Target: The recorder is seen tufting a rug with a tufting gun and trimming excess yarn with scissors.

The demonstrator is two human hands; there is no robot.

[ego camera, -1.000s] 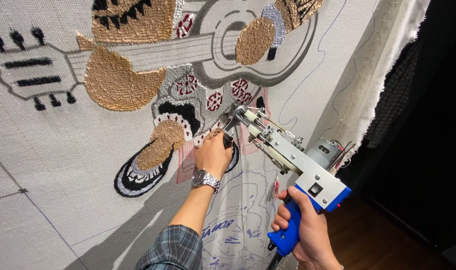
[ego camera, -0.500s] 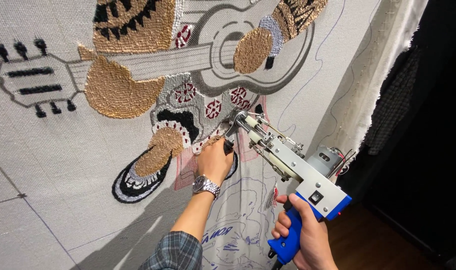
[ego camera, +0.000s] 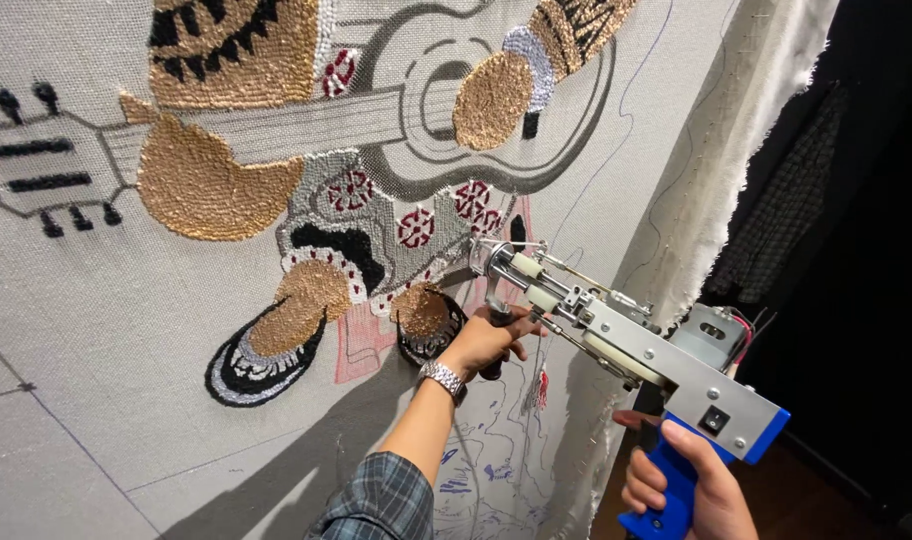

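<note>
Tufting near cloth's [ego camera: 126, 330] right edge: left hand [ego camera: 488, 340] grips gun's [ego camera: 626, 350] front handle, right hand [ego camera: 691, 490] clenches blue grip; next move needs steady pressure.

The cloth [ego camera: 126, 330] is a matt, coarse grey weave, frayed to loose threads along its right edge. Above the tufting gun [ego camera: 626, 350], the tufted patches stand as rough loops: gold-brown yarn [ego camera: 211, 185] with a faint sheen, dull black, white and red. The gun's body is brushed, pale metal with a soft gleam, and its front tubes look like smooth cream plastic. The blue grip [ego camera: 666, 490], below the body in the right hand [ego camera: 691, 490], is smooth matt plastic. On the left hand [ego camera: 486, 340], left of the gun, the watch [ego camera: 442, 377] is shiny metal; the sleeve [ego camera: 376, 500] is soft plaid cloth.
</note>
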